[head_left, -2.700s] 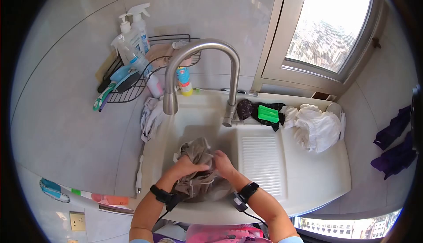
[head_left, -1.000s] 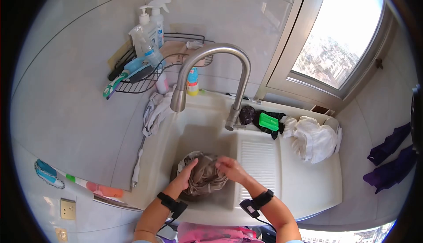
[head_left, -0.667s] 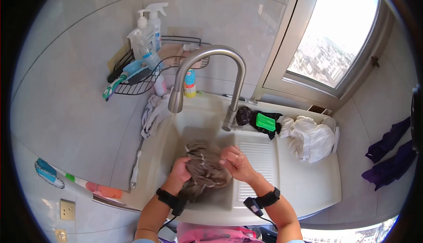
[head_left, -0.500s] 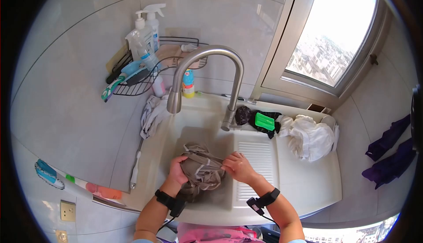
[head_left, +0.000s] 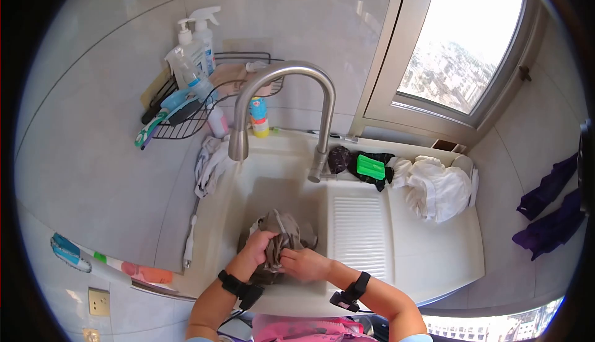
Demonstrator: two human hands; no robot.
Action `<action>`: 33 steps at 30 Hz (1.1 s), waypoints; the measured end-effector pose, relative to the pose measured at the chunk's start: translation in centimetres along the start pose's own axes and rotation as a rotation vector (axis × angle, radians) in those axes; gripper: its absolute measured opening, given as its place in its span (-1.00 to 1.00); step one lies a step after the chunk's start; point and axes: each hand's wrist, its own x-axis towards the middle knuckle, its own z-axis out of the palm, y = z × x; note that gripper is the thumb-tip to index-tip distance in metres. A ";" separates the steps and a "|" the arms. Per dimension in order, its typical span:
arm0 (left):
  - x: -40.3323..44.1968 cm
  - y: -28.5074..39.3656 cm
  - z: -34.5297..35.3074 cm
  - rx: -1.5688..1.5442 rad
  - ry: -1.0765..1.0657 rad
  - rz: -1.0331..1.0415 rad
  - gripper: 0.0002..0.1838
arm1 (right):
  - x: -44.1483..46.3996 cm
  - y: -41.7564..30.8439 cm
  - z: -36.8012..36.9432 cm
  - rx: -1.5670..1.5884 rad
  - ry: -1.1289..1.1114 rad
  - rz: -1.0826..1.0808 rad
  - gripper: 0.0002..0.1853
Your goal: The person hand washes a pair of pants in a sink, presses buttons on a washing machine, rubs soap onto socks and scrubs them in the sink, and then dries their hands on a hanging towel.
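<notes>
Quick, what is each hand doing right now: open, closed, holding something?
Left hand: closed on the brown cloth in the sink.
Right hand: closed too, holding the same cloth.

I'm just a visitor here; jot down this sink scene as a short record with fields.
Hands: left hand and right hand, both holding cloth
Held: crumpled grey-brown cloth
Place: inside a white rectangular basin
Above: curved brushed-metal tap; running water not discernible
Right of basin: white ribbed panel
Back rim: bright green rectangular box on black fabric
Far right: bunched white cloth
</notes>
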 end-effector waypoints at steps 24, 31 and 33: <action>0.4 -3.2 3.7 1.020 -0.025 0.732 -0.67 | 1.1 9.6 6.7 1.023 0.612 0.874 -0.68; -1.7 -0.6 7.4 1.596 -0.275 0.244 -0.55 | -6.8 10.0 11.6 0.456 0.052 0.807 -0.62; -2.3 0.1 7.9 1.821 -0.239 0.002 -0.50 | -6.6 10.1 10.9 0.696 0.244 0.833 -0.60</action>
